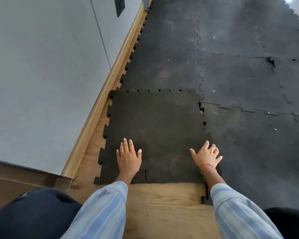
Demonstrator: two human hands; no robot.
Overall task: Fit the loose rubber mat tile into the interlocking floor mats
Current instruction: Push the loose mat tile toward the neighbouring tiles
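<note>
A loose black rubber mat tile (pixel 155 128) with toothed edges lies on the wooden floor, in the corner between the laid interlocking mats (pixel 231 69). Its far edge overlaps the mat beyond it, with small gaps showing along that seam. Its right edge lies along the neighbouring mat (pixel 257 152), partly over it. My left hand (pixel 129 157) rests flat on the tile's near left part, fingers spread. At the tile's near right edge my right hand (pixel 206 156) presses down with its fingers apart, over the seam.
A grey wall (pixel 41 75) with a wooden skirting board (pixel 100 104) runs along the left. Bare wooden floor (pixel 164 204) lies between me and the tile. My knees in dark trousers show at the bottom corners. A dark wall plate sits at the top left.
</note>
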